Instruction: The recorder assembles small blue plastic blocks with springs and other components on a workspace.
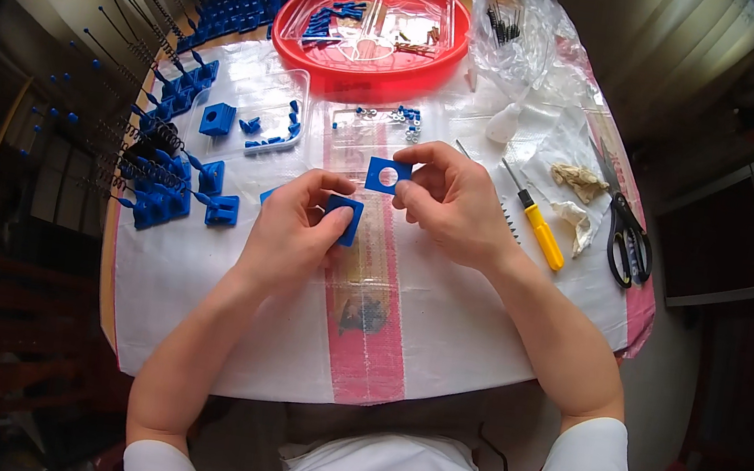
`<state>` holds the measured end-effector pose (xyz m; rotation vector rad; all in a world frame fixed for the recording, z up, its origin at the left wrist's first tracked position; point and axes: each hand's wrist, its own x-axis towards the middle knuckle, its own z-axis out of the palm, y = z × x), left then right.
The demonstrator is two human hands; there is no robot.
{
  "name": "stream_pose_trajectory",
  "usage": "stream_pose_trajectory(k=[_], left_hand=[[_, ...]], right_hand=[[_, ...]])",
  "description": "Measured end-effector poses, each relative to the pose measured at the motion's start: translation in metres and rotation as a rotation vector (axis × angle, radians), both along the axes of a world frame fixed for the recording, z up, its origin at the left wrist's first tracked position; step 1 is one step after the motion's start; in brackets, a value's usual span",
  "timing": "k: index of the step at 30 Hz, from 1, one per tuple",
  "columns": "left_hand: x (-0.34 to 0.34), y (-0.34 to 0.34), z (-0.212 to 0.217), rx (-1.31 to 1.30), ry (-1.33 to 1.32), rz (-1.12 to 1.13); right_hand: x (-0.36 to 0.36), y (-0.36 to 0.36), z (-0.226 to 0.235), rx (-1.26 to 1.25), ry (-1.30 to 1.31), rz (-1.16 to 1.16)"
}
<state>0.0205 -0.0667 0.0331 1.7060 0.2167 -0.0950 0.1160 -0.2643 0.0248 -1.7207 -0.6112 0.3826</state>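
My left hand [285, 227] is closed around a blue square piece [348, 228], with the thumb pressed on its face. A bit of blue [266, 194] shows at the far side of that hand; I cannot tell whether it is held. Between the thumb and fingers of my right hand [454, 206] is a thin blue square plate [374, 177] with a round hole. The plate is raised a little beyond the left hand's piece, apart from it. Past both hands, a clear tray [337, 140] has small blue and silvery parts in it.
Blue bases with springs and rods [157, 190] crowd the left side. A red basin [359, 87] stands at the back beside a plastic bag [508, 56]. To the right lie a yellow-handled screwdriver [543, 233] and black scissors [628, 240]. A clear lid [297, 85] holds blue parts.
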Motion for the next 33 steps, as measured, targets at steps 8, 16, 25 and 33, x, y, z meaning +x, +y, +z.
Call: stream_pose_trajectory(k=[8,16,25,33], left_hand=[[-0.005,-0.004,-0.005,0.539,-0.337,-0.031],[-0.007,0.009,-0.005,0.746,-0.536,0.106],[-0.015,-0.012,-0.007,-0.398,-0.257,0.035],[-0.012,0.003,-0.004,-0.524,-0.174,0.056]], right_hand=[[-0.002,-0.001,0.004,0.095,0.146,-0.123],[-0.002,-0.003,0.008,0.148,-0.044,-0.152],[-0.030,0.009,0.016,0.283,0.175,0.093],[0.013,-0.040,0.077,-0.502,-0.573,-0.505]])
